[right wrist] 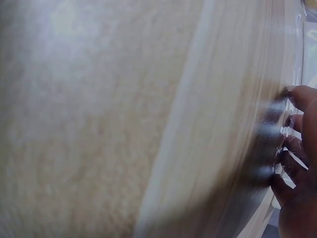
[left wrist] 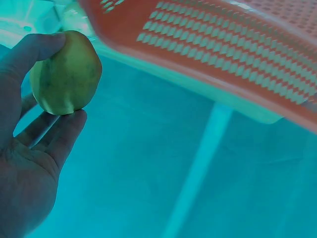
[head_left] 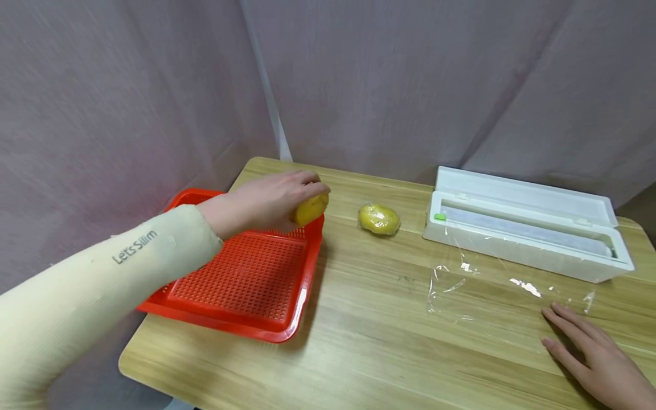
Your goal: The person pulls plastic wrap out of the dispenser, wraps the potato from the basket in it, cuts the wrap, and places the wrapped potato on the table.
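Observation:
My left hand (head_left: 277,196) holds a yellow potato (head_left: 311,210) between thumb and fingers, over the far right corner of a red perforated basket (head_left: 302,296). The left wrist view shows the potato (left wrist: 69,74) from the side, its skin bare with darker patches. A second potato (head_left: 379,219), wrapped in clear film, lies on the table right of the basket. My right hand (head_left: 597,353) rests at the table's right, fingers spread and fairly straight. Its fingertips are at the near edge of a sheet of clear cling film (head_left: 482,285); in the right wrist view they touch shiny film.
A white cling film dispenser (head_left: 528,250) stands at the back right with its lid (head_left: 528,196) raised and a roll (head_left: 528,230) inside. The film spreads from its front onto the wooden table (head_left: 379,341). A grey curtain (head_left: 389,85) hangs behind the table and along its left side.

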A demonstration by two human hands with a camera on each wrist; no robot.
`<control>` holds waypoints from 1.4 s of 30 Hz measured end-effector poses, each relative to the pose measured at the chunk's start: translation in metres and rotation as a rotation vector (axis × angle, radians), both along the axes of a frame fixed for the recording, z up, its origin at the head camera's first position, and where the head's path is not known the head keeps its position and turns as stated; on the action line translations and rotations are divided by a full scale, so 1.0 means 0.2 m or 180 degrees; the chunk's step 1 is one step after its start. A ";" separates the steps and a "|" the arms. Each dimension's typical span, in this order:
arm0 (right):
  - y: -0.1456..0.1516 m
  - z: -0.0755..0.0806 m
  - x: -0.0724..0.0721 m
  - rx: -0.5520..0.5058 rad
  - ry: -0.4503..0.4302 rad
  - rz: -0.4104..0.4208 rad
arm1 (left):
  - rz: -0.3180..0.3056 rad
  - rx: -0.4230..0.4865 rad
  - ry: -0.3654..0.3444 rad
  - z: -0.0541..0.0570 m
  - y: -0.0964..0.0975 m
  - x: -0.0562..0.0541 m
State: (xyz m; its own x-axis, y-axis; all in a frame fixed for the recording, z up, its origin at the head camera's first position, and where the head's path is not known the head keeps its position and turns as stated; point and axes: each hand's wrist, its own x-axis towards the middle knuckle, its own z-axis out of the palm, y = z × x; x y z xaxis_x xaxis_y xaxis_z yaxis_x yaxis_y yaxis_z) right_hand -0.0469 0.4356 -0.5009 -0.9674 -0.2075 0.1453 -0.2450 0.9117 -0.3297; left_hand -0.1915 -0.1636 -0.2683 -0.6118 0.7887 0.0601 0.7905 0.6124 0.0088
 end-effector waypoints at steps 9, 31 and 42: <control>-0.01 0.00 0.00 -0.0075 0.0028 0.0068 | -0.0132 -0.0314 -0.0008 0.08 0.27 -0.02; -0.03 -0.01 0.02 -0.0082 0.0287 0.0073 | -0.0782 -0.1444 0.0490 -0.09 1.04 0.02; -0.08 0.00 -0.01 -0.0061 0.0582 0.0202 | -0.1087 -0.1522 0.0842 -0.28 1.33 0.06</control>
State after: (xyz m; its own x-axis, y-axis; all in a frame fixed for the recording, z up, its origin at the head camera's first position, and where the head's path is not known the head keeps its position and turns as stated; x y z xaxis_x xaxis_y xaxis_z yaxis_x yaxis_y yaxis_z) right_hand -0.0495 0.4202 -0.5002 -0.9096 -0.2628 0.3219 -0.3593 0.8866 -0.2914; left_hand -0.1801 0.1023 -0.3240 -0.3342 0.9135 -0.2319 0.8796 0.2139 -0.4249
